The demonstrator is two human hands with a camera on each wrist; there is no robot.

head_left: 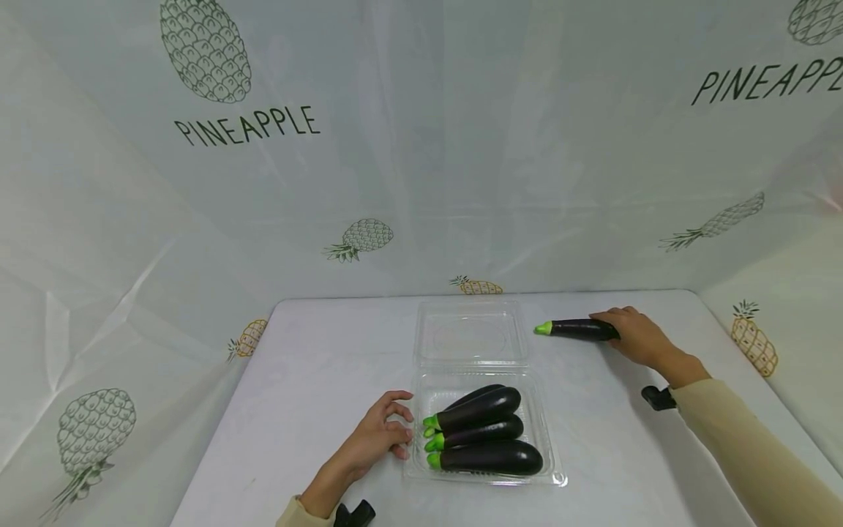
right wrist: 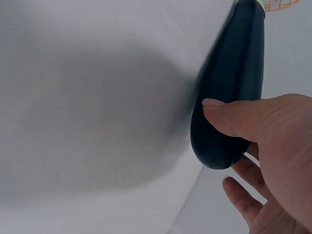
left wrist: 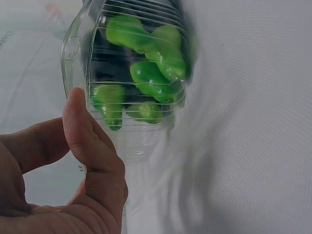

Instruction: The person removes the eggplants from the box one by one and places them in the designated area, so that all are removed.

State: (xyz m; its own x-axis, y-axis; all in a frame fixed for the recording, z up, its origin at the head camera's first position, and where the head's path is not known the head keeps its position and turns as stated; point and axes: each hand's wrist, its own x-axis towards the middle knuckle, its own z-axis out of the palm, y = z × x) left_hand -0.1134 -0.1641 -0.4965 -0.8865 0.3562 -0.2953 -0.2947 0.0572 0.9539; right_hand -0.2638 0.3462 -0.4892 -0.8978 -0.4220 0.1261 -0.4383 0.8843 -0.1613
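In the head view an eggplant (head_left: 582, 329) with a green stem end lies at the right back, and my right hand (head_left: 635, 335) grips its round dark end. The right wrist view shows the thumb (right wrist: 234, 117) across the eggplant (right wrist: 229, 83), other fingers behind it. Several more eggplants (head_left: 490, 457) sit in a clear plastic clamshell box (head_left: 553, 468), green ends to the left. Beside the box's left edge is my left hand (head_left: 378, 435), fingers loosely bent, holding nothing. From the left wrist, one fingertip (left wrist: 75, 100) overlaps the box's rim.
The box's lid (head_left: 470, 333) lies folded back toward the far side of the white table (head_left: 329, 351). Pineapple-printed sheeting (head_left: 527, 146) rises behind the table and along its sides. A black wrist device (head_left: 658, 398) shows at the right sleeve.
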